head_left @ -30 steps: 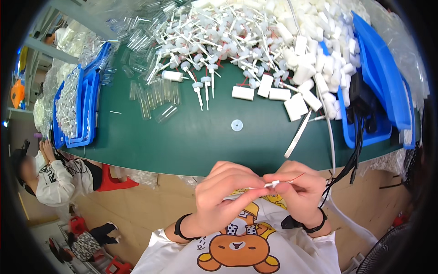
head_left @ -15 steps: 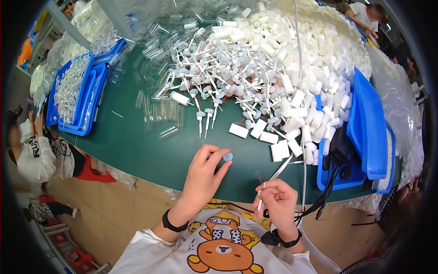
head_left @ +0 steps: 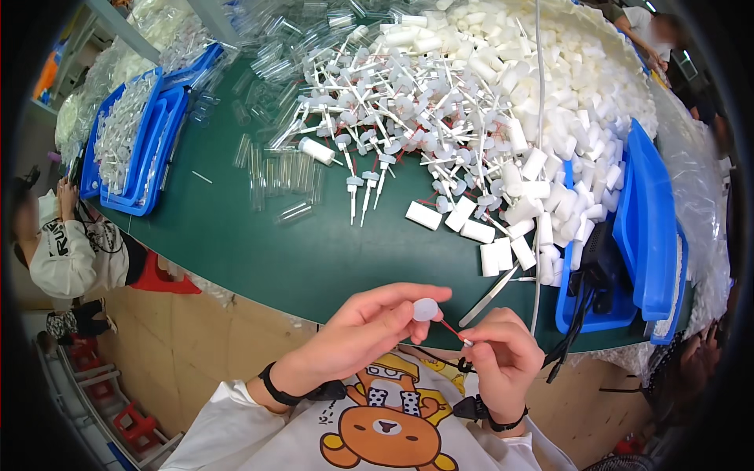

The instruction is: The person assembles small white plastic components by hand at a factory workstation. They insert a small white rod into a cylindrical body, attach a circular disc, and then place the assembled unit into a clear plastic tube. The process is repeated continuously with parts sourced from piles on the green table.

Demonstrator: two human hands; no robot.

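Observation:
My left hand (head_left: 375,323) is closed, pinching a round, translucent grey cap (head_left: 426,309) between thumb and fingers. Closed too, my right hand (head_left: 504,353) grips a thin white stick (head_left: 467,342) by its end, most of it hidden in the fingers. Red wires (head_left: 452,328) stretch between stick and cap; whether they pass through the cap, I cannot tell. Both hands are close together over the table's near edge. Just beyond the right hand, metal tweezers (head_left: 488,297) lie on the green table (head_left: 259,251). White cylinders (head_left: 496,256) sit past them.
Farther off lie a heap of capped white sticks with red wires (head_left: 393,110), clear tubes (head_left: 287,180) and a big pile of white cylinders (head_left: 573,86). Blue trays (head_left: 145,196) stand left, more blue trays (head_left: 648,228) right. A white cable (head_left: 539,157) hangs down; black cables (head_left: 577,314) cross the right edge.
My left hand has lifted the cap off the table and brought it toward my right hand. My right hand has shifted slightly right, with red wires now stretched toward the cap.

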